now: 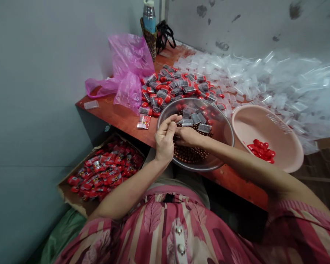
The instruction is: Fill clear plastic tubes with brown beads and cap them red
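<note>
Over the left side of a metal basin (231,141), my left hand (165,137) is closed, thumb against curled fingers. What it holds, if anything, is hidden. My right hand (189,136) reaches into the basin beside it, fingers bent and mostly covered by the left hand; its grip cannot be made out. Strings of brown beads (189,154) lie under the hands. Several small clear plastic tubes (204,128) rest on the beads, one close to my left fingertips. Red-capped pieces show toward the basin's far side.
Behind the basin are piled red-capped filled tubes (165,88) and clear empty ones (286,84). A pink basin (294,150) holds red caps (261,150). A carton of red packets (107,170) stands lower left. A pink bag (129,69), bottle (149,18) and red packet (144,122) are on the table.
</note>
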